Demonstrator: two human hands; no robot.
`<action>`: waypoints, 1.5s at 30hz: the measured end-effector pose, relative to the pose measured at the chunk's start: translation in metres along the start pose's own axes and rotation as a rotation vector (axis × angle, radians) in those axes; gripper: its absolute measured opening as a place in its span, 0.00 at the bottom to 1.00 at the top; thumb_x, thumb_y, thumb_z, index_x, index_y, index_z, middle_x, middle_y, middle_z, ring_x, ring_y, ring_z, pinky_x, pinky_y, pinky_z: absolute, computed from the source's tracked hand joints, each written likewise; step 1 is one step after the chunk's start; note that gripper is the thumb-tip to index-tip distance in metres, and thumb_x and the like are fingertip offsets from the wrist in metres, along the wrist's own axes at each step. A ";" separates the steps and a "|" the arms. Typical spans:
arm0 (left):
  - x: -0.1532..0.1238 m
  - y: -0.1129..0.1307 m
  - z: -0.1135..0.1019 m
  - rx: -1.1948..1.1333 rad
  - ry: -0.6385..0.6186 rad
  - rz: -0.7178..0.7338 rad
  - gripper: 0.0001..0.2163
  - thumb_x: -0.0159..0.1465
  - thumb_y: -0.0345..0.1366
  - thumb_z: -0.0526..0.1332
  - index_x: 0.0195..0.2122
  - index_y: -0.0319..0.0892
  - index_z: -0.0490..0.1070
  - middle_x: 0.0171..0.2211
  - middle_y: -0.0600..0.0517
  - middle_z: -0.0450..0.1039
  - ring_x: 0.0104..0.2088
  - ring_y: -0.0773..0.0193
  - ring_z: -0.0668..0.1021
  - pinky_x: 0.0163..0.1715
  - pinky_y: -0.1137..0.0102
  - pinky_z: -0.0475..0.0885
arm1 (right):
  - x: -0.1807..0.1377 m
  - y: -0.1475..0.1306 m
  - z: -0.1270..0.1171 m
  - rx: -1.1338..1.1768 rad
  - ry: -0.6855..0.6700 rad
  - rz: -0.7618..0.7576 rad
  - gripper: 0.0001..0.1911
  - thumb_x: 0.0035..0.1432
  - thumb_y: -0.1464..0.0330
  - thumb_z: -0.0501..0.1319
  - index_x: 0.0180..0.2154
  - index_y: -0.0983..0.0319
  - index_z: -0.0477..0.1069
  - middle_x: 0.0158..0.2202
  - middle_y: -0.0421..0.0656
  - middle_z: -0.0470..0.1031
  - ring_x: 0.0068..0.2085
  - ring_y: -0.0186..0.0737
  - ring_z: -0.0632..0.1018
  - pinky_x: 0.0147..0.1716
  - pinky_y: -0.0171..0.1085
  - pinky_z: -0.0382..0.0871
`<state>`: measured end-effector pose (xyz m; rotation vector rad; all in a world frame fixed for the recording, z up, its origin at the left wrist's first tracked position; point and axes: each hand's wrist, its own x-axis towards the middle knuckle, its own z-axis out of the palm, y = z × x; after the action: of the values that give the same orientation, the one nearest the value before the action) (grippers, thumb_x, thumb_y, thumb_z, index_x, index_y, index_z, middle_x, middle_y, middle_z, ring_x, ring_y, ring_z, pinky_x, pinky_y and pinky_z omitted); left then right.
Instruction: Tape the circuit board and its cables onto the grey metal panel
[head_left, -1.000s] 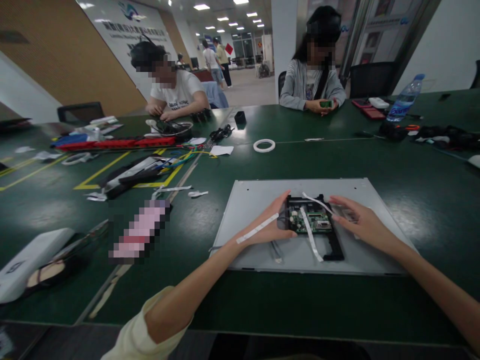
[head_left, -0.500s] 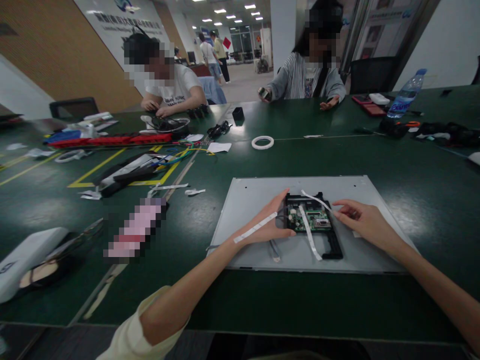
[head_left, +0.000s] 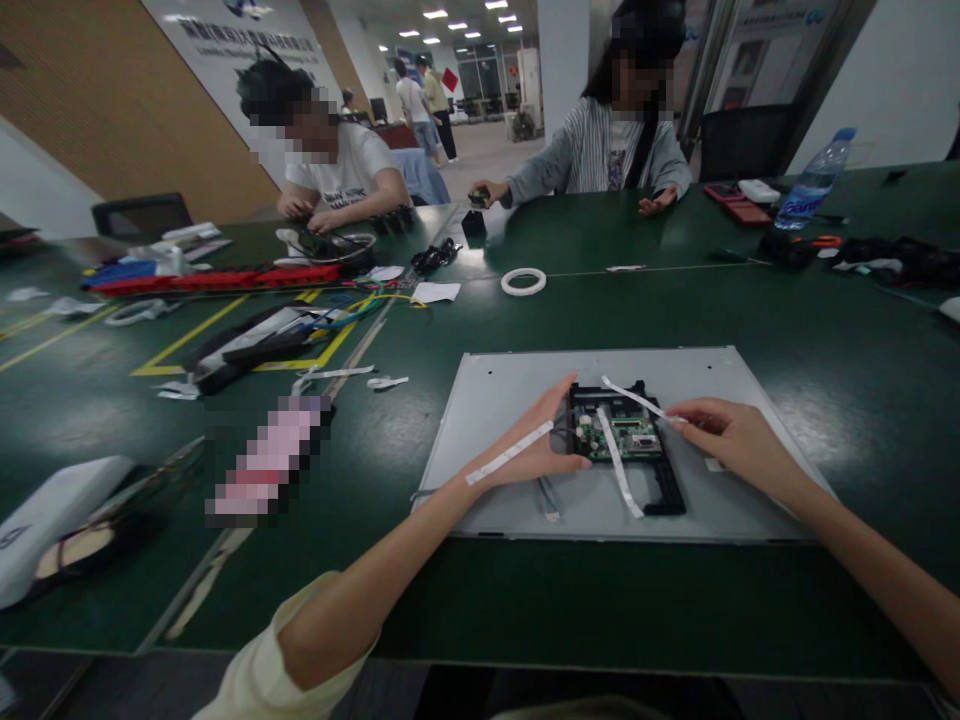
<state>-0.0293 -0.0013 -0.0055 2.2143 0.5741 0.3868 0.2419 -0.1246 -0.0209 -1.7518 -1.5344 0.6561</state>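
Note:
A flat grey panel (head_left: 510,390) lies on the green table before me. On it rests a black frame (head_left: 664,490) around a green circuit board (head_left: 641,437). My left hand (head_left: 536,445) is open at the frame's left side, thumb and fingers spread, with a white tape strip (head_left: 510,455) stuck along its back. Between the fingertips of my right hand (head_left: 716,435) is the right end of another strip of tape (head_left: 634,397), which stretches over the frame's upper part. A third tape strip (head_left: 621,470) runs down across the board. A grey cable end (head_left: 549,500) shows below my left hand.
A tape roll (head_left: 523,282) lies beyond the panel. To the left are a phone (head_left: 270,460), a white device (head_left: 60,510) and tape scraps (head_left: 388,383). Two people sit across the table, near cables (head_left: 435,255) and a small black box (head_left: 474,224). A water bottle (head_left: 814,185) stands far right.
My right hand has shifted slightly, still pinching the tape end. My left hand stays at the frame. The person across on the right has moved a small object over to the black box.

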 end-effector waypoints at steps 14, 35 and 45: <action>0.003 -0.011 0.003 -0.047 0.007 0.015 0.49 0.52 0.44 0.67 0.67 0.45 0.35 0.66 0.39 0.43 0.65 0.42 0.51 0.63 0.46 0.48 | -0.001 -0.001 0.000 -0.050 0.010 -0.023 0.17 0.58 0.56 0.58 0.43 0.58 0.76 0.36 0.43 0.77 0.34 0.40 0.76 0.34 0.40 0.70; 0.004 -0.009 -0.017 0.000 0.021 -0.031 0.50 0.48 0.45 0.70 0.66 0.46 0.39 0.66 0.39 0.45 0.64 0.43 0.54 0.62 0.47 0.50 | 0.000 0.004 -0.001 -0.124 -0.035 -0.088 0.20 0.58 0.60 0.57 0.51 0.55 0.70 0.39 0.42 0.76 0.35 0.40 0.76 0.36 0.40 0.72; 0.004 -0.010 -0.013 -0.024 0.003 -0.028 0.50 0.49 0.44 0.69 0.66 0.46 0.38 0.66 0.39 0.44 0.65 0.42 0.53 0.62 0.46 0.50 | 0.005 0.043 0.003 -0.618 0.007 -0.211 0.29 0.65 0.56 0.44 0.64 0.60 0.55 0.65 0.48 0.53 0.64 0.56 0.54 0.58 0.59 0.53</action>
<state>-0.0343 0.0153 -0.0046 2.1808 0.5980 0.3813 0.2667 -0.1206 -0.0558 -1.9696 -2.0252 0.0609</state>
